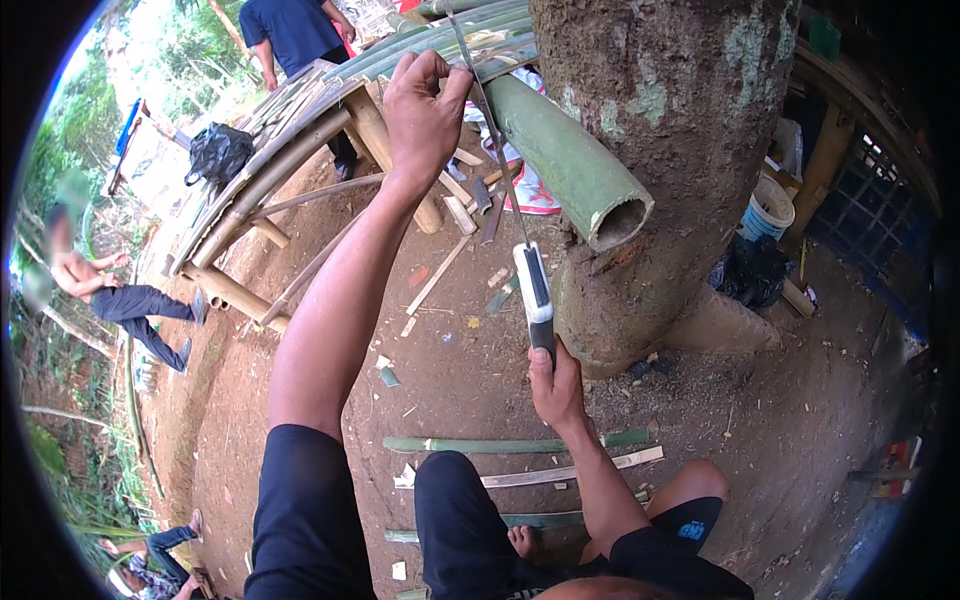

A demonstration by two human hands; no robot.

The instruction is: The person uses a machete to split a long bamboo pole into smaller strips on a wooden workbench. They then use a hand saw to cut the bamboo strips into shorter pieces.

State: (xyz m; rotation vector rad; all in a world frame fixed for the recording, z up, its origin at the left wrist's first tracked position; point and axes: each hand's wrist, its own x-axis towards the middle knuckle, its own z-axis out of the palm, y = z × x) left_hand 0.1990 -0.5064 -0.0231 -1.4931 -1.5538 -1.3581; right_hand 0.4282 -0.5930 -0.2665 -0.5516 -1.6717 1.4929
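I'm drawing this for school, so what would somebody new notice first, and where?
Probably the thick, round green bamboo tube, its hollow end showing above and right of the picture's middle, with the broad brown tree trunk to its right. Next, the long, thin metal blade with a white-and-black handle, gripped in the right hand near the middle, and the left hand raised by the blade's upper part.

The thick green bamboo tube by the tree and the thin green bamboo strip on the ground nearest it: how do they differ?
The thick green bamboo tube is far wider than the thin green bamboo strip. The tube shows a round hollow end; the strip shows none. The tube is raised beside the rough brown tree trunk, while the strip lies on the brown dirt ground. Both are long and green.
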